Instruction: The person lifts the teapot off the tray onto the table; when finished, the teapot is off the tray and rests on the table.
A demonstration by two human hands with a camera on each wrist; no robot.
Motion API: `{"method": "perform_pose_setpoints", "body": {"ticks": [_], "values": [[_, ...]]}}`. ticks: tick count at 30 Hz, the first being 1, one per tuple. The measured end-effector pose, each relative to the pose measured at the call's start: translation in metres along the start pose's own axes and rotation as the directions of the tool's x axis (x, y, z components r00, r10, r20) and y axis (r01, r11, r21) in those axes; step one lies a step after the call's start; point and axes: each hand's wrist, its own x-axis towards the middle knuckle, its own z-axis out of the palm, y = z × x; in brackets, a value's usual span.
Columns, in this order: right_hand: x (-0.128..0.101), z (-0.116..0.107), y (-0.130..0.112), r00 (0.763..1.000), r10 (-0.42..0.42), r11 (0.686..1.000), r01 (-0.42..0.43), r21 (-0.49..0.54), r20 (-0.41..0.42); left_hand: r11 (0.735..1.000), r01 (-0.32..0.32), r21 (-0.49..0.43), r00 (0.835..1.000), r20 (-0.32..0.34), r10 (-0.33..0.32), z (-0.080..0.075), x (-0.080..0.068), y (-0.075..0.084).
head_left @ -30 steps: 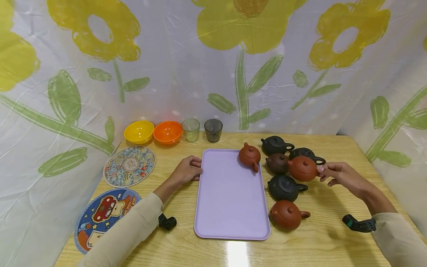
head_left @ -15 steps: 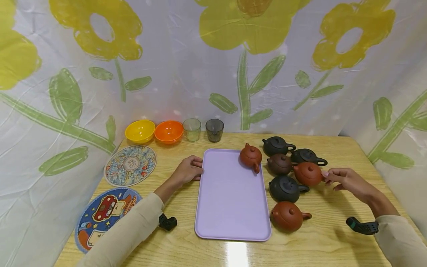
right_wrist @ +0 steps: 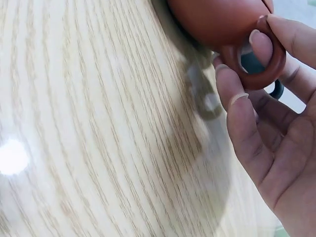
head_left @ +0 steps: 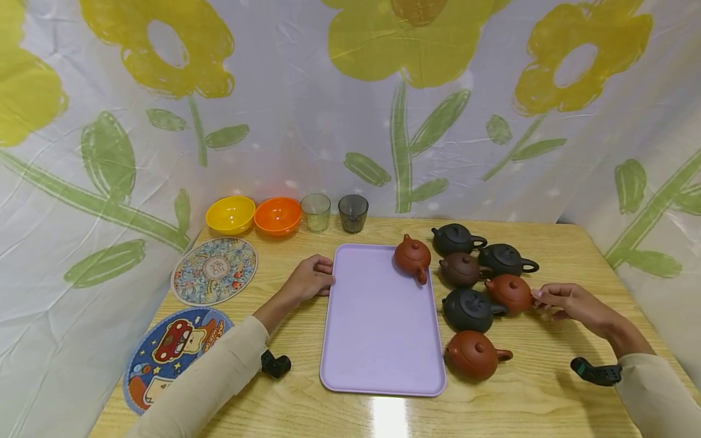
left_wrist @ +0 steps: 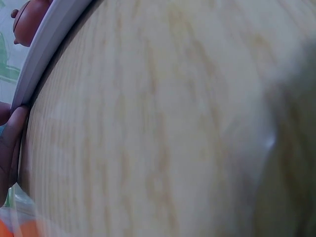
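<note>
My right hand (head_left: 569, 302) at right of frame, fingers (right_wrist: 260, 45) pinching the red-brown teapot (head_left: 510, 292) handle (a ring), left hand (head_left: 310, 279) curled on the lilac tray (head_left: 378, 328) edge, wooden desk (head_left: 547, 389) below.

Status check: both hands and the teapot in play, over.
Right hand pinches ring handle of reddish-brown clay teapot. Left hand grips edge of lilac plastic tray. Black clay teapot sits between pot and tray.
</note>
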Motion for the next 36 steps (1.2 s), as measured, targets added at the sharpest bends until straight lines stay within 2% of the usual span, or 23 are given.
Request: {"method": "perform_pose_setpoints", "body": {"ticks": [6, 13, 19, 24, 30, 36], "values": [[-0.001, -0.004, 0.000, 0.998, 0.001, 1.000, 0.000, -0.011, 0.066, 1.000, -0.007, 0.012, 1.000, -0.003, 0.007, 0.000, 0.001, -0.002], [-0.001, -0.007, 0.000, 0.998, 0.033, 0.998, -0.030, -0.049, 0.053, 1.000, -0.011, -0.004, 1.000, -0.005, 0.011, 0.001, 0.001, -0.002], [-0.004, -0.002, 0.003, 0.997, 0.066, 0.993, -0.070, -0.095, -0.050, 1.000, -0.015, 0.001, 1.000, -0.007, 0.015, 0.001, 0.002, -0.002], [-0.007, -0.002, -0.001, 0.982, 0.073, 0.982, -0.101, -0.157, -0.174, 1.000, -0.028, -0.005, 1.000, 0.000, 0.028, 0.001, 0.003, -0.003], [-0.007, -0.004, -0.029, 0.960, -0.002, 0.978, -0.057, -0.200, -0.280, 1.000, -0.026, -0.002, 1.000, -0.001, 0.026, 0.001, 0.002, -0.002], [0.013, 0.016, -0.076, 0.959, -0.063, 0.981, 0.008, -0.195, -0.276, 0.999, -0.048, -0.008, 0.999, 0.004, 0.048, 0.001, 0.000, -0.001]]}}
